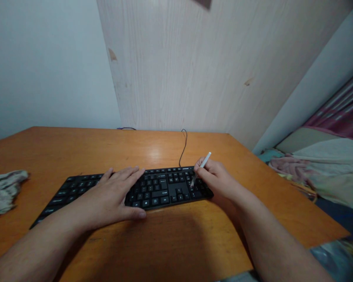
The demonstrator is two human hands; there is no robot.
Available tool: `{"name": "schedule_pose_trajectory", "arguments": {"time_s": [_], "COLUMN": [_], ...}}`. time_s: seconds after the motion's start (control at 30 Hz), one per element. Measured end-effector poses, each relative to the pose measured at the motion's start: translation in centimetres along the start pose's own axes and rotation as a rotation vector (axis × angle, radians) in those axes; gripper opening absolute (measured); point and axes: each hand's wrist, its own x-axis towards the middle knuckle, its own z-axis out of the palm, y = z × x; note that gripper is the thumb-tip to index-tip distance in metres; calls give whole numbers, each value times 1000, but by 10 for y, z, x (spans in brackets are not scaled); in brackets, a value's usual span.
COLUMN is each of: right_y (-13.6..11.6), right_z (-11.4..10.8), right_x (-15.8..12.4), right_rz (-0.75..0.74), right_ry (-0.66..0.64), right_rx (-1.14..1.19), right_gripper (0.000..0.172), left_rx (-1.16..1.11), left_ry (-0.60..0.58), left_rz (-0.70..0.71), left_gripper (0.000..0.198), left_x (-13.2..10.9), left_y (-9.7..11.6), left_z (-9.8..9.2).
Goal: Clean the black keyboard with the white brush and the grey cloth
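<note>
On the desk (61, 149), left hand (111, 196) open flat on keyboard (164, 196), legends (153, 184) blurred; right hand (216, 178) tight around stick (205, 159).

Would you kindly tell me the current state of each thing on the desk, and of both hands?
keyboard: flat on the desk, cable attached.
left hand: open, palm down on the keyboard.
right hand: closed around the white tool.
white tool: tilted, tip down among the right-side keys.
cloth: crumpled, lying at the desk's left edge.
cable: slack, running toward the desk's back edge.
</note>
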Motion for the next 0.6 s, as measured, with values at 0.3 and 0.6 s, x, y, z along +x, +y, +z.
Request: {"name": "schedule_pose_trajectory", "arguments": {"time_s": [0.3,0.6], "right_y": [3,2], "right_z": [2,-2], "right_x": [5,-2], "right_rz": [-46,78], "right_ry": [51,-23], "right_rx": [-45,133], "right_gripper": [19,21], "left_rx": [-4,7], "left_ry": [-16,-23], "left_rz": [-12,-10], "left_gripper": [114,115], "left_x": [1,0], "left_y": [7,3], "left_z": [-6,-4]}}
